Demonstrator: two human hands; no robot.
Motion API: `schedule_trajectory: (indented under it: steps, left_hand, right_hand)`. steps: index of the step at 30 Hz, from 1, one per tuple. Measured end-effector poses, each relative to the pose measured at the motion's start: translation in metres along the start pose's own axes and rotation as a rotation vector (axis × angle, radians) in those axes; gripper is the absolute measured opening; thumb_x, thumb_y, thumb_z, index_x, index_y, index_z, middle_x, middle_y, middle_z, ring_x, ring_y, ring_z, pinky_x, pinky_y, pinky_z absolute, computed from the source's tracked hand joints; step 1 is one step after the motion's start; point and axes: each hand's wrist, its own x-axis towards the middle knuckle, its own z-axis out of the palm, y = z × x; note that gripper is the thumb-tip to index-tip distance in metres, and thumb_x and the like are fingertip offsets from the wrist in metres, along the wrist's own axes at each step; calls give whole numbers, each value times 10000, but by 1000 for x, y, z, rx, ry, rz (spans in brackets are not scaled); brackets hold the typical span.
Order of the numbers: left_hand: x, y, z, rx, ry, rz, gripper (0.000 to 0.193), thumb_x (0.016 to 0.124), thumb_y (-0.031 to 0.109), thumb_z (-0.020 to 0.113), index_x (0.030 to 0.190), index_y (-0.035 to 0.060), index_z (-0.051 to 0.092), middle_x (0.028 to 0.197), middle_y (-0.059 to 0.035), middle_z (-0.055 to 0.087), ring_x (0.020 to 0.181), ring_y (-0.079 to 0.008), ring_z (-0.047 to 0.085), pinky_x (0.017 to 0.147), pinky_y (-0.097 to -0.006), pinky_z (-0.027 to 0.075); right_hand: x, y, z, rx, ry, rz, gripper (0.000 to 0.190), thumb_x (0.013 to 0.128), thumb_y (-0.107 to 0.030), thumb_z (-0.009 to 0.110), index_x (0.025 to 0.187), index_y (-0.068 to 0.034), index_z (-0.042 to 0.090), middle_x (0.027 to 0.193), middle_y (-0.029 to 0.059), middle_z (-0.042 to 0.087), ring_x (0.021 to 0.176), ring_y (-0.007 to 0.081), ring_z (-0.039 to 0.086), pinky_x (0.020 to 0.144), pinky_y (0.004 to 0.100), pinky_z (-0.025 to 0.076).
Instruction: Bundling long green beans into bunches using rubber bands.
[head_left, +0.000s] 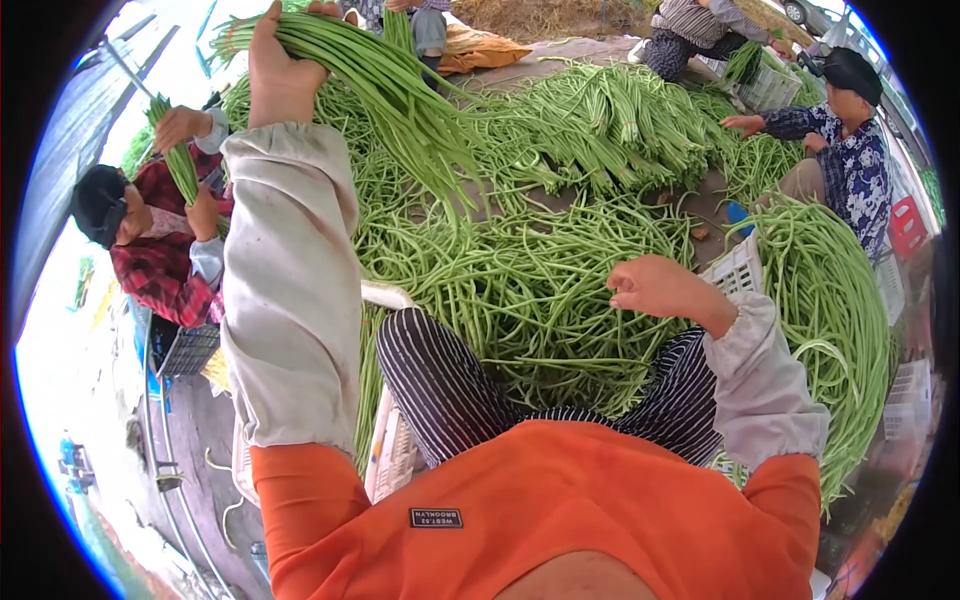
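Observation:
My left hand (285, 71) is raised at the upper left, gripping a thick bundle of green yard-long beans (375, 82). A reddish band shows near the bundle's left end, and its loose ends droop to the right. Lower down, my right hand (660, 289) hovers over the loose long beans (517, 277) in front of my knees. Its fingers are loosely bent, with nothing visible in them. Beyond lies a pile of bundled beans (622, 127), some with reddish bands.
A heap of long beans (817, 337) spills over a white plastic crate (735, 270) at my right. Another pale crate (394, 442) stands by my left leg. One person (165, 247) at the left holds a bundle; another (847, 150) sits at the right. More people work at the back.

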Motion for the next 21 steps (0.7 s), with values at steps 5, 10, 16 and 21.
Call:
schedule_trajectory:
  steps: [5, 10, 16, 21]
  left_hand:
    - [-23, 40, -4, 120, -66, 40, 295, 940, 276, 567, 767, 39, 602, 698, -110, 621, 684, -273, 623, 680, -446, 542]
    - [-108, 91, 1, 355, 35, 222, 88, 876, 113, 610, 881, 25, 604, 740, -99, 630, 693, -237, 623, 739, -403, 565]
    - [-233, 202, -48, 709, 298, 291, 306, 956, 106, 533, 1181, -101, 548, 1111, -242, 614, 1138, -372, 577, 1008, -456, 462]
    - [-351, 212, -64, 1507, 654, 428, 245, 868, 78, 688, 1083, -25, 632, 916, -112, 678, 847, -175, 670, 717, -300, 549]
  right_hand:
    - [-4, -5, -2, -4, -25, -17, 319, 843, -246, 686, 1050, -7, 646, 915, 141, 709, 823, 280, 685, 725, 372, 524]
    - [-6, -8, -2, 31, -40, -108, 340, 819, -252, 681, 1062, -17, 645, 901, 149, 701, 821, 280, 682, 723, 366, 521]
    - [-6, -30, -7, 187, -176, 22, 292, 841, -166, 693, 1056, 19, 626, 858, 125, 684, 773, 195, 653, 702, 322, 511]
    - [12, -34, 4, 237, -311, -9, 280, 852, -126, 705, 1065, 37, 622, 872, 99, 678, 770, 157, 626, 711, 305, 515]
